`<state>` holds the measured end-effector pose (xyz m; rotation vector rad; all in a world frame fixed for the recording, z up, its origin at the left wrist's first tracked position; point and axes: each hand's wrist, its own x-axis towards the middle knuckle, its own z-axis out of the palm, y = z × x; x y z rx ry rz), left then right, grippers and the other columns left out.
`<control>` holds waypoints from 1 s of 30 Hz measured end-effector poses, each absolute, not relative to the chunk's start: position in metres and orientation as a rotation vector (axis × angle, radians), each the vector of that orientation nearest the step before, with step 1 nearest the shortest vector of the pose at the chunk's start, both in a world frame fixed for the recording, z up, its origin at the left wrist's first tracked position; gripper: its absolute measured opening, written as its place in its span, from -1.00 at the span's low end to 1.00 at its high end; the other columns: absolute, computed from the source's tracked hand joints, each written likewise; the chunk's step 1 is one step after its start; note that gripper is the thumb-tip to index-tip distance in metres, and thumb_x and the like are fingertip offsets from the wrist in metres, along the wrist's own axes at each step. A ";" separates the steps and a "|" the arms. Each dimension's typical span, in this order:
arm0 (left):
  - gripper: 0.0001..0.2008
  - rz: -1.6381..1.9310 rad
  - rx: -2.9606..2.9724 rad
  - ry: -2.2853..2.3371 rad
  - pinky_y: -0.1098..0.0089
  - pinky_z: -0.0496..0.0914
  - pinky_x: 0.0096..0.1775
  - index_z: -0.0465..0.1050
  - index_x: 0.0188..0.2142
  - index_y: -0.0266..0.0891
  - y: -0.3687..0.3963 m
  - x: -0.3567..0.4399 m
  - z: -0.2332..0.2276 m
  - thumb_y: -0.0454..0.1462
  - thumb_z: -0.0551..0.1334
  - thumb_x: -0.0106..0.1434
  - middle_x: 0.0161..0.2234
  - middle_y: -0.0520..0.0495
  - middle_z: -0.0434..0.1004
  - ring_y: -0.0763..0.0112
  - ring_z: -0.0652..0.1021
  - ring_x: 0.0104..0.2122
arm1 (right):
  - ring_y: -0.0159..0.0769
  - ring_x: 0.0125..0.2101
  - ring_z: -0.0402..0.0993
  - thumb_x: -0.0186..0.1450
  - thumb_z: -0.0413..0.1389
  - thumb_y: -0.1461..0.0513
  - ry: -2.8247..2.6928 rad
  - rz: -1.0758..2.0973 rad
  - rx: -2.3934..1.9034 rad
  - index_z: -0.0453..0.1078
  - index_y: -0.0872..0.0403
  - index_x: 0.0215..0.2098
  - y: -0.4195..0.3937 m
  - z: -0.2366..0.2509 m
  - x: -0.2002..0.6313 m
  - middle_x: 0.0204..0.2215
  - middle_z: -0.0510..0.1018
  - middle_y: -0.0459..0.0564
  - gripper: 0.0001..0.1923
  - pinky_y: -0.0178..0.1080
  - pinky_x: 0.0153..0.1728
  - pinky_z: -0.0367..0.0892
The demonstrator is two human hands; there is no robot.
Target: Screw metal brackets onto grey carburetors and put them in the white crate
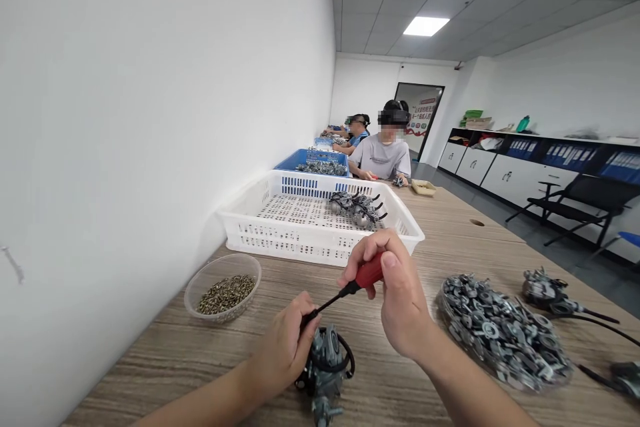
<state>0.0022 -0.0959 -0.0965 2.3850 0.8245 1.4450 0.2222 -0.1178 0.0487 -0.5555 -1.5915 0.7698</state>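
Holding metal part (324, 363) on counter (400, 393), left hand (285, 347) fingers clamped on it; right hand (397, 293) fingers clamped on screwdriver (350, 287) above part.

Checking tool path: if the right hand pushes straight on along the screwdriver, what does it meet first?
Likely the left hand, whose fingers cover the tip where the red-handled screwdriver in the right hand meets the carburetor; depth unclear.
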 end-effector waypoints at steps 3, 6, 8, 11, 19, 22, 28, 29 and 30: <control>-0.89 1.447 2.372 0.866 0.33 0.50 -0.19 0.39 0.04 -0.12 -0.095 0.003 -0.094 -0.35 0.13 0.65 -0.20 -0.02 0.55 0.30 0.60 -0.28 | -0.27 -0.25 0.67 0.77 -0.12 -0.10 -1.691 0.733 -0.573 0.30 -0.06 -0.02 -0.119 0.054 0.226 -0.23 0.65 -0.06 -0.62 -0.26 -0.40 0.30; -0.90 1.440 2.373 0.879 0.35 0.50 -0.21 0.40 0.01 -0.12 -0.095 0.003 -0.091 -0.33 0.13 0.66 -0.24 0.01 0.52 0.31 0.58 -0.31 | -0.28 -0.27 0.62 0.77 -0.11 -0.09 -1.742 0.741 -0.611 0.30 -0.07 0.00 -0.115 0.058 0.232 -0.22 0.68 -0.05 -0.65 -0.23 -0.34 0.36; -0.91 1.437 2.381 0.876 0.35 0.50 -0.21 0.40 0.00 -0.12 -0.096 0.002 -0.089 -0.32 0.14 0.65 -0.24 0.01 0.53 0.31 0.58 -0.31 | -0.28 -0.26 0.60 0.76 -0.02 -0.05 -1.762 0.738 -0.657 0.30 -0.07 0.00 -0.114 0.060 0.234 -0.21 0.68 -0.07 -0.71 -0.20 -0.25 0.42; -0.92 1.435 2.399 0.869 0.35 0.48 -0.22 0.41 -0.01 -0.11 -0.096 0.002 -0.087 -0.32 0.15 0.65 -0.25 0.01 0.54 0.30 0.57 -0.31 | -0.24 -0.24 0.61 0.70 0.09 -0.04 -1.763 0.760 -0.785 0.29 -0.07 -0.02 -0.118 0.065 0.236 -0.20 0.68 -0.07 -0.74 -0.20 -0.26 0.45; -0.90 1.416 2.381 0.890 0.34 0.46 -0.24 0.43 -0.05 -0.12 -0.091 -0.001 -0.093 -0.30 0.15 0.66 -0.26 -0.01 0.52 0.29 0.56 -0.31 | -0.17 -0.24 0.70 0.66 0.07 -0.15 -1.856 0.793 -1.189 0.34 -0.08 -0.03 -0.134 0.088 0.249 -0.26 0.63 -0.09 -0.65 -0.20 -0.34 0.44; -0.91 1.426 2.394 0.877 0.34 0.47 -0.21 0.45 -0.04 -0.11 -0.091 -0.001 -0.092 -0.30 0.17 0.65 -0.25 -0.01 0.52 0.29 0.55 -0.29 | -0.18 -0.34 0.65 0.64 0.08 -0.13 -1.855 0.626 -1.248 0.35 -0.08 -0.08 -0.129 0.086 0.252 -0.36 0.63 -0.13 -0.66 -0.16 -0.31 0.44; -0.89 1.432 2.481 0.828 0.36 0.44 -0.22 0.46 -0.07 -0.09 -0.093 -0.002 -0.079 -0.31 0.19 0.66 -0.30 0.02 0.51 0.28 0.53 -0.30 | -0.26 -0.51 0.51 0.54 0.14 -0.01 -1.640 0.267 -1.339 0.41 -0.05 -0.17 -0.117 0.088 0.264 -0.49 0.57 -0.17 -0.76 -0.24 -0.45 0.29; -0.88 1.434 2.494 0.828 0.35 0.44 -0.22 0.46 -0.08 -0.09 -0.093 -0.002 -0.077 -0.30 0.19 0.66 -0.31 0.02 0.51 0.29 0.52 -0.30 | -0.28 -0.52 0.47 0.52 0.16 0.02 -1.590 0.136 -1.332 0.43 -0.04 -0.21 -0.120 0.092 0.269 -0.50 0.55 -0.17 -0.78 -0.24 -0.46 0.27; -0.87 1.433 2.502 0.830 0.35 0.44 -0.22 0.45 -0.10 -0.09 -0.093 -0.002 -0.075 -0.29 0.19 0.66 -0.32 0.02 0.50 0.29 0.52 -0.31 | -0.29 -0.52 0.43 0.50 0.17 0.05 -1.542 0.002 -1.322 0.43 -0.03 -0.24 -0.124 0.097 0.275 -0.51 0.53 -0.17 -0.79 -0.25 -0.45 0.25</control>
